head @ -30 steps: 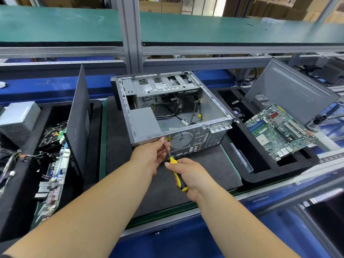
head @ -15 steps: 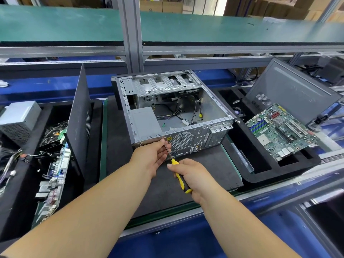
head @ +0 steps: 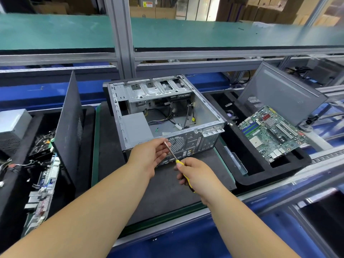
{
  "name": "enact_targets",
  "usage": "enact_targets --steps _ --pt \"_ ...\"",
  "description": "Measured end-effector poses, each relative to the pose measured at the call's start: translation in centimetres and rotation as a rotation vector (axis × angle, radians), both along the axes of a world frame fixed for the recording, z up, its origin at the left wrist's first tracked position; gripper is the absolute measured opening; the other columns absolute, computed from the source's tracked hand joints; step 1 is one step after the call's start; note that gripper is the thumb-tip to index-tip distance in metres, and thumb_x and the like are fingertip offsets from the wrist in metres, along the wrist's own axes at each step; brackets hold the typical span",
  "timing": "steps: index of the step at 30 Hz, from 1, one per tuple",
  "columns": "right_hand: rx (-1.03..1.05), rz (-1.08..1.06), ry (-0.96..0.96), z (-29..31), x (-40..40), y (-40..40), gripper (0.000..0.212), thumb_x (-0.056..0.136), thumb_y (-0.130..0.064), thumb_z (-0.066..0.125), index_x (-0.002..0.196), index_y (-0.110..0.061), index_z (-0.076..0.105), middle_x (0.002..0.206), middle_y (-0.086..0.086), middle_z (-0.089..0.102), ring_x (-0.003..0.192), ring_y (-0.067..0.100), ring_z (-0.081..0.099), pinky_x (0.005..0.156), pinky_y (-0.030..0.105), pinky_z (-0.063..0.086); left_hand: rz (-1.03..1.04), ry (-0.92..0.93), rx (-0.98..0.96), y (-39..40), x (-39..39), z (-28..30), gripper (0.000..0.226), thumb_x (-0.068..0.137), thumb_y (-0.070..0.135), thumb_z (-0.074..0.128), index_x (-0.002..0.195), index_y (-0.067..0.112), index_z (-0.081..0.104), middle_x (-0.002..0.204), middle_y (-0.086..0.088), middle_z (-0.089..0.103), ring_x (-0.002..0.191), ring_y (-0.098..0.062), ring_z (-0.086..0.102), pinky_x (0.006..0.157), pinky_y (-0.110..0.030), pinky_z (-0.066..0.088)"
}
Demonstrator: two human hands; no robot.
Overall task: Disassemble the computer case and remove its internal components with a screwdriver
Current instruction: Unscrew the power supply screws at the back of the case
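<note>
While the right hand (head: 198,178) keeps a closed grip around the yellow handle of the screwdriver (head: 177,162), the metal shaft slants up and left to the left hand (head: 149,155), whose fingers (head: 161,146) close round the tip end just in front of the case (head: 163,116). That left grip is closed on the shaft; whether a screw sits at the tip cannot be told. The case lies on its side on a dark mat (head: 167,190) in the middle of the desk, its open face up, with loose cables (head: 176,116) and a grey box (head: 136,127) inside and a drive cage across the far end. Its perforated rear panel (head: 186,144) faces the person, just behind both hands. To the right, a black foam tray (head: 256,175) holds a green motherboard (head: 271,133), with a grey side panel (head: 283,94) leaning up behind it. To the left, another dark panel (head: 68,123) stands upright in a second tray (head: 11,183), beside a board (head: 42,189) and tangled wires; a grey power supply (head: 11,125) sits at the far left edge. A green shelf (head: 223,32) runs across above.
</note>
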State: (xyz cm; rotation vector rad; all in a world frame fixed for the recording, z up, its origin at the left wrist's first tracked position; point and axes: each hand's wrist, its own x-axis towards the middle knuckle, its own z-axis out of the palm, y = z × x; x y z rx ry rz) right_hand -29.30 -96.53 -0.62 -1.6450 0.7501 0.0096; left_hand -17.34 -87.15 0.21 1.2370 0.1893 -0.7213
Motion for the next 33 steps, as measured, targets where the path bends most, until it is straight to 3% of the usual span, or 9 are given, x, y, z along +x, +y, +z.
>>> enact_targets --steps 3,8,12,18,24,27,30,33 --pt "0.056 -0.077 -0.044 0.3 -0.6 -1.6 0.018 0.098 -0.022 0.054 0.091 -0.011 0.066 0.070 0.001 0.059 0.058 0.012 0.050 0.061 0.023 0.042 -0.005 -0.029 -0.011 -1.3 0.0 0.8 0.015 0.094 0.017 0.060 0.085 0.009 0.070 0.071 0.000 0.074 0.059 -0.005 0.068 0.050 -0.013 0.051" --pt "0.000 -0.202 -0.186 1.5 -1.9 -5.0 0.025 0.088 -0.033 0.069 0.084 -0.010 0.060 0.062 -0.007 0.051 0.050 0.008 0.040 0.050 0.021 0.033 -0.221 -0.165 0.147 -5.0 -1.8 2.0 0.024 0.094 0.020 0.054 0.074 0.012 0.065 0.056 0.004 0.065 0.046 -0.004 0.056 0.046 -0.015 0.042" --pt "-0.024 -0.240 -0.284 2.2 -2.8 -7.8 0.007 0.087 -0.023 0.071 0.094 -0.020 0.070 0.063 -0.013 0.060 0.054 0.000 0.049 0.056 0.019 0.037 -0.442 -0.328 0.206 -8.1 -4.3 2.4 0.027 0.094 0.019 0.054 0.070 0.015 0.062 0.055 0.004 0.059 0.045 -0.007 0.049 0.045 -0.016 0.038" --pt "-0.008 -0.253 -0.340 2.0 -4.5 -11.9 0.009 0.087 -0.013 0.071 0.093 -0.018 0.075 0.066 -0.012 0.069 0.055 -0.007 0.056 0.052 0.010 0.039 -0.529 -0.369 0.238 -11.9 -5.9 2.3 0.023 0.094 0.021 0.057 0.072 0.016 0.063 0.056 0.005 0.062 0.049 -0.008 0.052 0.047 -0.016 0.041" --pt "-0.062 -0.280 -0.309 0.6 -5.7 -15.8 0.005 0.083 -0.011 0.075 0.083 -0.015 0.073 0.074 -0.002 0.070 0.068 0.005 0.060 0.064 0.020 0.044 -0.595 -0.341 0.264 -15.6 -7.0 1.0 0.024 0.096 0.024 0.056 0.076 0.014 0.065 0.061 0.002 0.065 0.051 -0.008 0.055 0.051 -0.016 0.044" --pt "-0.100 -0.265 -0.265 -0.3 -6.0 -17.6 0.008 0.081 -0.014 0.076 0.077 -0.019 0.072 0.070 -0.006 0.070 0.064 0.003 0.059 0.061 0.019 0.043 -0.597 -0.322 0.284 -17.0 -7.3 -0.1 0.023 0.097 0.025 0.055 0.084 0.011 0.068 0.064 0.001 0.066 0.053 -0.008 0.056 0.053 -0.017 0.045" --pt "-0.136 -0.313 -0.202 -1.4 -6.0 -19.9 0.008 0.082 -0.021 0.075 0.076 -0.023 0.070 0.070 -0.006 0.068 0.068 0.013 0.059 0.063 0.030 0.048 -0.568 -0.315 0.335 -18.0 -7.4 -1.0 0.025 0.097 0.026 0.054 0.084 0.011 0.069 0.064 0.003 0.066 0.053 -0.006 0.055 0.054 -0.017 0.045" --pt "-0.188 -0.399 -0.102 -2.9 -5.9 -23.1 0.009 0.085 -0.022 0.073 0.079 -0.024 0.066 0.076 -0.003 0.066 0.070 0.015 0.059 0.058 0.027 0.043 -0.513 -0.307 0.368 -18.1 -6.9 -1.7 0.026 0.097 0.023 0.051 0.085 0.012 0.070 0.067 0.004 0.067 0.056 -0.006 0.057 0.056 -0.017 0.045"
